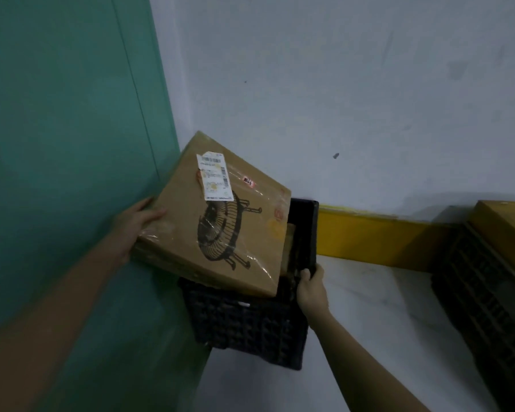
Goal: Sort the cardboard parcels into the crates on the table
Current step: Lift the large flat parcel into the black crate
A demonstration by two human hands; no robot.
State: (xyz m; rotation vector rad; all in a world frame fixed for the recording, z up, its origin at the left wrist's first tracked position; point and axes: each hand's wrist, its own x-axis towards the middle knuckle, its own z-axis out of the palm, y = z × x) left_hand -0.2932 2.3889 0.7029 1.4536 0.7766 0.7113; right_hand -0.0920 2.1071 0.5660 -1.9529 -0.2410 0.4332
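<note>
A large flat cardboard parcel (191,221) with a fan drawing and a white shipping label leans tilted over a black plastic crate (250,325), its lower edge resting on the crate. My left hand (133,224) holds the parcel's left edge, thumb on the top face. My right hand (311,288) grips the crate's right rim, fingers curled over it. A smaller cardboard piece (289,248) shows inside the crate behind the parcel.
A second dark crate (485,295) with a cardboard box (506,230) on it stands at the right. A green wall panel (66,144) is close on the left, a white wall behind, a yellow strip (378,236) along the table's (369,307) back.
</note>
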